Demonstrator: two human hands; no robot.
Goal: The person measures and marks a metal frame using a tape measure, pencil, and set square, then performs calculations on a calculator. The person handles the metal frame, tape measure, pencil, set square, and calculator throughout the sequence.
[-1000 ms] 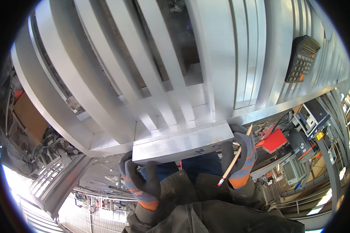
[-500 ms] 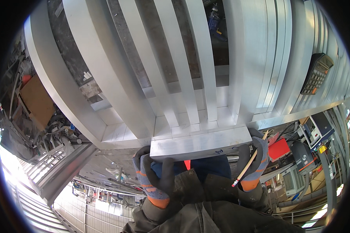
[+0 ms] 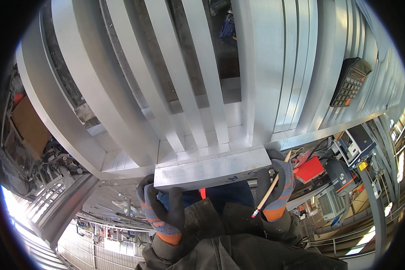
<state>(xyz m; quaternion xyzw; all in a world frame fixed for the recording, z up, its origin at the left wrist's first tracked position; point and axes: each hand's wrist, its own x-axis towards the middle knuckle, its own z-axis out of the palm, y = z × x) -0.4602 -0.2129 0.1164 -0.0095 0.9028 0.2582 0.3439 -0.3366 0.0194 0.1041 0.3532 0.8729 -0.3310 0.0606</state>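
The left hand (image 3: pixel 161 209) and right hand (image 3: pixel 280 186) are clamping a metal bar (image 3: pixel 211 167), one grip at each end. The right hand is also holding a pencil (image 3: pixel 267 192). The bar is extending beside the near edge of a metal frame (image 3: pixel 175 67); a calculator (image 3: pixel 350 85) is resting farther right.

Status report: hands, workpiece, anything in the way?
Left hand and right hand on opposite ends of metal bar. Pencil also in right hand. Slatted metal frame just beyond bar; contact unclear.
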